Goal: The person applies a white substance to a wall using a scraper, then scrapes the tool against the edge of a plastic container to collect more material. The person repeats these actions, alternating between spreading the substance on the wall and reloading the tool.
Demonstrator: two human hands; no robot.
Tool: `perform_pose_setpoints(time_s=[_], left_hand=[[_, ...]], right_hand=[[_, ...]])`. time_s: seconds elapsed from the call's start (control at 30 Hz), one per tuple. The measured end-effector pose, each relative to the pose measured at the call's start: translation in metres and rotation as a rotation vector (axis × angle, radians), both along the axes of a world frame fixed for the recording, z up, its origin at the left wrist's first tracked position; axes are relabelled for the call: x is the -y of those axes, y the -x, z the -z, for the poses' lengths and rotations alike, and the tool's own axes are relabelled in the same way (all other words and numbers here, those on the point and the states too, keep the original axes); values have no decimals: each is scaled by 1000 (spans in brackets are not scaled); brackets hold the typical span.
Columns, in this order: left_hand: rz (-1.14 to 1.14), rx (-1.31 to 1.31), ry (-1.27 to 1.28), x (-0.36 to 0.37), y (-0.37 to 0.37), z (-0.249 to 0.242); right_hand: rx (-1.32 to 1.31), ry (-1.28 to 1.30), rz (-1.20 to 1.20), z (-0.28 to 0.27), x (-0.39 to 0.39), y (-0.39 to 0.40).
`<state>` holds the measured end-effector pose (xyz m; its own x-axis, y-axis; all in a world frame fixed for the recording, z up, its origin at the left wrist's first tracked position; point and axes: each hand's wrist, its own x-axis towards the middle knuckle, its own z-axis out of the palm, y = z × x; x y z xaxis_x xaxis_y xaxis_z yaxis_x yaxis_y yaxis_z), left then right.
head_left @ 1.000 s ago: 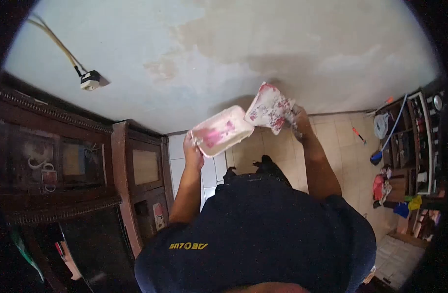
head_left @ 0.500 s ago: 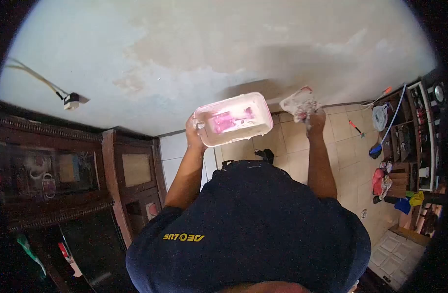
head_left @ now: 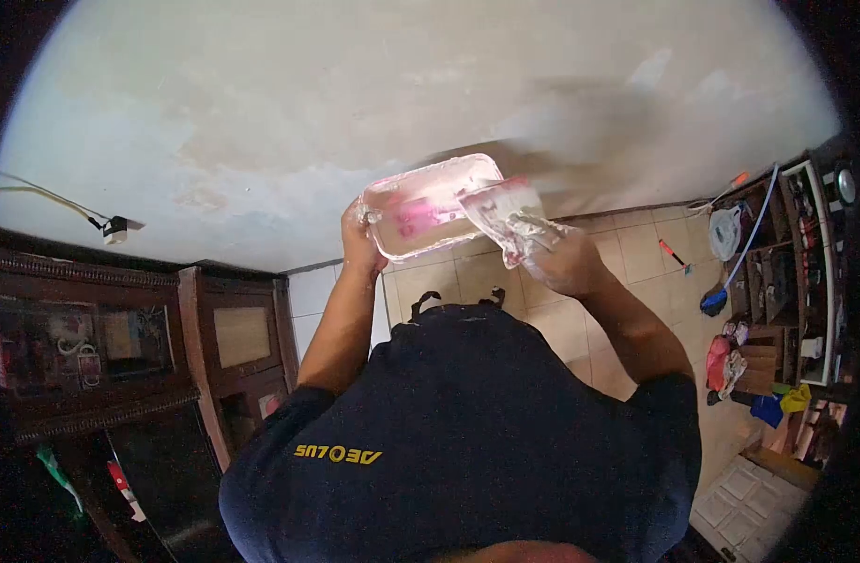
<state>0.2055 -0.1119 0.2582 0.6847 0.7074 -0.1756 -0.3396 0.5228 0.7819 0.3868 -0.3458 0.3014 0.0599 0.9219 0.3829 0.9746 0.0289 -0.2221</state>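
Note:
A rectangular white tub (head_left: 392,246) with pink and white residue inside is held up in front of the wall. My left hand (head_left: 362,233) grips its left end, fingers round the rim. My right hand (head_left: 556,258), smeared with white paste, is closed on a flat paste-covered scraper (head_left: 501,214). The scraper's blade overlaps the tub's right end; whether it touches the rim I cannot tell. The pale wall (head_left: 355,103) has uneven, patchy coating and carries shadows of the tub and hand.
Dark wooden cabinets (head_left: 190,319) stand on the left, below a wall socket box (head_left: 116,229) with a cable. At right are a shelf unit (head_left: 777,281), a plastic bag (head_left: 725,233), a blue-headed brush (head_left: 714,302) and a red-handled tool (head_left: 672,251) on the tiled floor (head_left: 580,328).
My right hand has moved left with the scraper, bringing it over the tub's right end. The tub and my left hand have shifted slightly left and up in view.

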Motion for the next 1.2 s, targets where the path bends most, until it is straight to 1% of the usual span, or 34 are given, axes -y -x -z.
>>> perform_pose_setpoints(time_s=[0.03, 0.07, 0.1, 0.13, 0.2, 0.23, 0.3, 0.33, 0.4, 0.43, 0.47, 0.53, 0.57, 0.6, 0.67, 0.7, 0.73, 0.8, 0.83, 0.9, 0.93, 0.97, 1.0, 1.03, 1.07, 1.1, 1.13, 1.2], left_hand=[[-3, 0, -4, 3, -4, 2], [-6, -29, -62, 5, -8, 6], [-11, -57, -116, 3, -8, 9], [-20, -62, -117, 9, -9, 6], [-114, 111, 189, 15, -3, -3], [-117, 108, 181, 20, -4, -7], [-85, -52, -347, 24, -13, -14], [-98, -50, -347, 30, -18, -18], [-140, 68, -233, 34, -22, -23], [-151, 68, -233, 33, -23, -19], [-140, 48, -215, 31, -22, -13], [-132, 29, -205, 31, -26, -10], [-134, 13, -230, 33, -27, -11], [-138, 0, -255, 36, -30, -12], [-144, -3, -249, 38, -32, -12], [-146, -8, -240, 43, -36, -10], [-153, -13, -238, 42, -35, -9], [-135, -62, -428, 42, -35, -5], [-138, -72, -422, 42, -36, -4], [-105, -91, -560, 42, -35, -3], [-105, -99, -549, 41, -35, -6], [-70, -77, -565, 42, -35, -11], [-37, -52, -582, 41, -35, -13], [-38, -58, -572, 39, -36, -11], [-26, -44, -588, 38, -37, -10], [-12, -29, -604, 38, -37, -8], [-14, -31, -598, 38, -36, -5], [8, -15, -488, 38, -33, -2]], right_hand=[[102, -109, -142, 11, 7, -14], [101, -112, -148, 16, 13, -27], [228, -70, -159, 19, 15, -38], [352, -30, -170, 25, 23, -52], [95, 333, 22, 89, 48, -87], [91, 325, 18, 87, 57, -90], [-285, 356, 402, 78, 69, -102], [-279, 356, 390, 82, 72, -113], [-897, -202, 426, 96, 68, -128], [-1475, -357, 313, 60, 57, -111], [-1476, -355, 307, 52, 54, -105], [-1820, -577, 125, 44, 49, -99], [-1834, -608, 194, 37, 45, -91], [-1834, -607, 187, 41, 43, -89], [-1669, -650, 114, 54, 38, -86], [-1522, -564, 178, 48, 40, -84], [-1527, -556, 175, 42, 39, -84], [-1196, -472, 251, 32, 40, -83], [-1205, -463, 253, 23, 41, -84], [-500, -313, 254, -2, 39, -86], [-147, -230, 239, -17, 35, -88], [-162, -223, 174, -34, 27, -87], [-168, -210, 172, -47, 18, -84], [-116, -167, 62, -57, 9, -80], [-61, -127, -49, -61, 1, -80], [39, -97, -125, -52, -9, -81], [37, -90, -127, -50, -13, -76], [167, 154, -232, -55, -27, -55]])
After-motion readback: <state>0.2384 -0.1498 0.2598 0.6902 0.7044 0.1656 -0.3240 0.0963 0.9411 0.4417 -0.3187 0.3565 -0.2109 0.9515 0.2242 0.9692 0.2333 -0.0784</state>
